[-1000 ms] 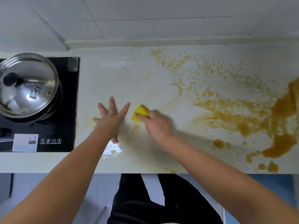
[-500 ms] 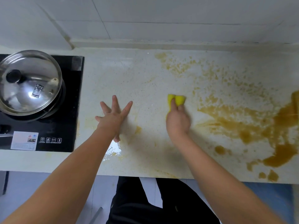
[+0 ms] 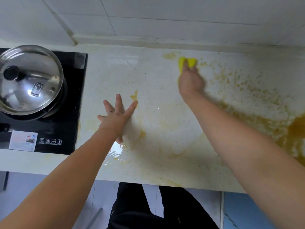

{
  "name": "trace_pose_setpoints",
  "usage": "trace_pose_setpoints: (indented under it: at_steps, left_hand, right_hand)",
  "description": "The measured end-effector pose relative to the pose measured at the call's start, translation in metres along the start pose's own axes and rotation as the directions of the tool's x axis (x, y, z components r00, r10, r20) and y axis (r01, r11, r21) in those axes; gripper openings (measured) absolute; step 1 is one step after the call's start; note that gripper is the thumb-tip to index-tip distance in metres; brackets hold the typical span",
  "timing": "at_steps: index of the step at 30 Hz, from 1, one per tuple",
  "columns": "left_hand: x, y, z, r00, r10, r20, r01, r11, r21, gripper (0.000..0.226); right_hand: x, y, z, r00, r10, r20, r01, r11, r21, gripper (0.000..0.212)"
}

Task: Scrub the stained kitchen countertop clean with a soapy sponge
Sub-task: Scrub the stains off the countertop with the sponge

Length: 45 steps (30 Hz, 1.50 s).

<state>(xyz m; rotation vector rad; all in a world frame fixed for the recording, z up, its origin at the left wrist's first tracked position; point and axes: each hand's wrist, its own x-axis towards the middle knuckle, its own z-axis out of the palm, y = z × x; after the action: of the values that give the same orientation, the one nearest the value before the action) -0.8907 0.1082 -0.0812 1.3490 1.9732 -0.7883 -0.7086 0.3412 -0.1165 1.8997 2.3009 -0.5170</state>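
The speckled white stone surface bears a broad brown stain well right of the black glass cooktop; firm, overlapping strokes suit it. The left hand lies flat, fingers spread, near the cooktop. The right hand, grip curled round the yellow foam sponge, has moved farther from it.

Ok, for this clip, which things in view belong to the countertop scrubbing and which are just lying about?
Belongs to the job: yellow sponge, gripped by the right hand; countertop; brown stains on it; left hand, spread flat on the countertop.
Just lying about: lidded steel pot; black induction cooktop under it; white label on the cooktop.
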Motion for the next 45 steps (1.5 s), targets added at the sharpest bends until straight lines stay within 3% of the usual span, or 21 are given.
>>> trace_pose_setpoints:
  at_steps: [2, 4, 6, 9, 14, 16, 19, 23, 26, 31, 34, 37, 42, 45]
  left_hand:
    - [0.000, 0.001, -0.002, 1.000, -0.002, 0.002, 0.002, 1.000, 0.000, 0.174]
    - [0.001, 0.002, -0.003, 1.000, 0.001, -0.003, -0.001, 1.000, 0.002, 0.175]
    - [0.002, 0.001, -0.005, 1.000, 0.004, -0.011, -0.004, 1.000, 0.004, 0.174]
    - [0.006, 0.000, -0.007, 1.000, 0.017, -0.019, -0.017, 1.000, -0.002, 0.174]
    - [0.010, -0.001, -0.006, 1.000, 0.006, -0.016, -0.006, 1.000, 0.001, 0.174]
    - [0.010, -0.002, -0.006, 1.000, 0.001, -0.016, -0.001, 1.000, 0.007, 0.175]
    - [0.011, 0.000, -0.006, 1.000, -0.006, -0.011, 0.006, 1.000, 0.008, 0.174]
    - [0.010, 0.001, -0.010, 1.000, -0.003, -0.006, 0.003, 1.000, 0.007, 0.175]
    - [0.010, 0.000, -0.012, 1.000, -0.002, -0.007, 0.002, 1.000, 0.001, 0.175]
    - [0.012, 0.000, -0.012, 1.000, -0.003, -0.005, 0.003, 1.000, 0.011, 0.173]
    - [0.015, 0.002, -0.013, 1.000, -0.023, 0.005, 0.023, 1.000, 0.010, 0.174]
    - [0.016, 0.002, -0.013, 1.000, -0.027, 0.003, 0.027, 1.000, 0.003, 0.174]
    - [0.015, 0.003, -0.016, 1.000, -0.004, -0.015, 0.004, 1.000, -0.013, 0.173]
    - [0.016, 0.003, -0.018, 1.000, -0.003, -0.020, 0.003, 1.000, -0.027, 0.174]
  right_hand:
    - [-0.017, 0.016, -0.001, 0.994, 0.106, 0.026, -0.105, 0.994, -0.029, 0.061]
    - [-0.051, 0.014, 0.004, 0.995, 0.091, 0.043, -0.086, 0.992, -0.090, 0.067]
    - [-0.090, -0.007, 0.016, 0.995, -0.058, 0.077, 0.067, 0.991, -0.118, 0.067]
    - [-0.112, -0.049, 0.030, 0.934, -0.310, 0.179, 0.334, 0.934, -0.127, 0.064]
    - [-0.027, -0.091, 0.016, 0.868, -0.483, 0.118, 0.494, 0.863, -0.103, 0.053]
    - [0.014, -0.085, 0.002, 0.897, -0.429, 0.106, 0.441, 0.885, -0.151, 0.049]
    - [0.042, -0.044, -0.010, 0.986, -0.166, -0.012, 0.165, 0.985, -0.053, 0.049]
    - [0.007, -0.012, -0.005, 1.000, 0.002, -0.029, -0.005, 0.994, -0.108, 0.061]
    - [-0.022, -0.040, 0.011, 0.997, -0.055, 0.052, 0.062, 0.988, -0.142, 0.060]
    - [0.001, -0.105, 0.018, 0.913, -0.400, 0.088, 0.405, 0.912, -0.060, 0.043]
    - [0.036, -0.092, 0.004, 0.933, -0.344, 0.103, 0.348, 0.937, -0.016, 0.037]
    - [0.052, -0.025, -0.015, 0.991, -0.129, -0.035, 0.129, 0.992, -0.017, 0.032]
    - [0.018, 0.103, -0.027, 0.970, 0.134, -0.205, -0.148, 0.987, -0.057, 0.034]
    - [-0.026, 0.099, 0.005, 0.972, 0.110, -0.210, -0.120, 0.992, -0.036, 0.045]
